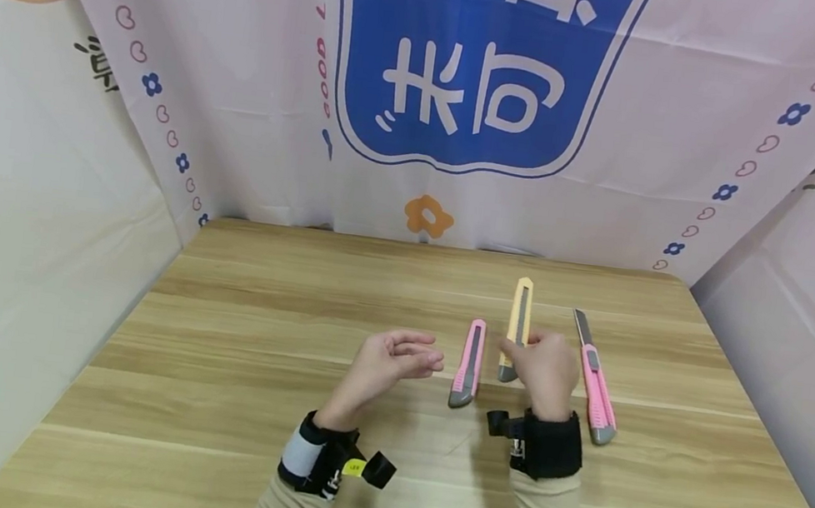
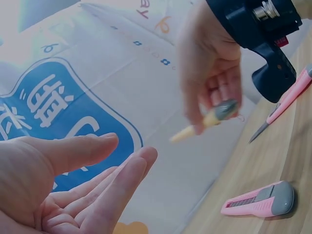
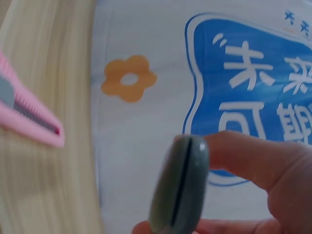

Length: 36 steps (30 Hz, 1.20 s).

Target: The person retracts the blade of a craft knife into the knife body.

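My right hand (image 1: 548,372) pinches a yellow utility knife (image 1: 520,321) with a grey end cap, held above the table between thumb and fingers. In the right wrist view the grey cap (image 3: 180,185) points at the camera. A pink utility knife (image 1: 469,362) with its blade drawn in lies between the two hands. Right of the right hand lies another pink utility knife (image 1: 596,389), its blade (image 1: 582,326) extended. My left hand (image 1: 398,362) hovers left of the nearer pink knife, fingers loosely bent and holding nothing.
The wooden table (image 1: 257,312) reaches back to a white printed cloth (image 1: 259,103) with a blue emblem, which hangs along its far edge. More cloth hangs on the left and right sides. Both wrists wear black camera straps.
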Motion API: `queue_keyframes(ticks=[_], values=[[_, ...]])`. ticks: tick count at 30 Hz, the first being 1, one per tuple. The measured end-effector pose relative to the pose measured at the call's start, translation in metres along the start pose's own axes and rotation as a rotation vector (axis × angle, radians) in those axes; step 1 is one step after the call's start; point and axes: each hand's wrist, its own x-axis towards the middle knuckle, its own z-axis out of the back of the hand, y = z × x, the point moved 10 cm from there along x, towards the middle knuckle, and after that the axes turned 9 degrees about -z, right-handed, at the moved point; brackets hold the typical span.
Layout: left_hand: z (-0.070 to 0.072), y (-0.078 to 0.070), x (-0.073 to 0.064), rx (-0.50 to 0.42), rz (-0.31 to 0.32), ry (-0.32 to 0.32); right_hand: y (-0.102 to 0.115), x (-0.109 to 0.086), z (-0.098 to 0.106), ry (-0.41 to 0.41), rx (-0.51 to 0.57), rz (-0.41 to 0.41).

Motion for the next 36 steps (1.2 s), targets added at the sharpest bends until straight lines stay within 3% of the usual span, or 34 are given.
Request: queue_keyframes(ticks=[8,20,26,36], values=[[-0.001,-0.001,-0.001,-0.030,-0.005,0.025,-0.035,0.018,-0.015,0.152,-0.097,-0.112],[0.000,-0.001,-0.001,-0.042,0.000,0.008,-0.065,0.032,-0.032,0.195,-0.217,-0.201],[0.001,-0.004,-0.003,-0.051,0.011,0.018,-0.070,0.034,-0.036,0.234,-0.243,-0.219],[0.001,-0.006,-0.004,-0.053,0.003,0.041,-0.075,0.036,-0.041,0.256,-0.237,-0.170]])
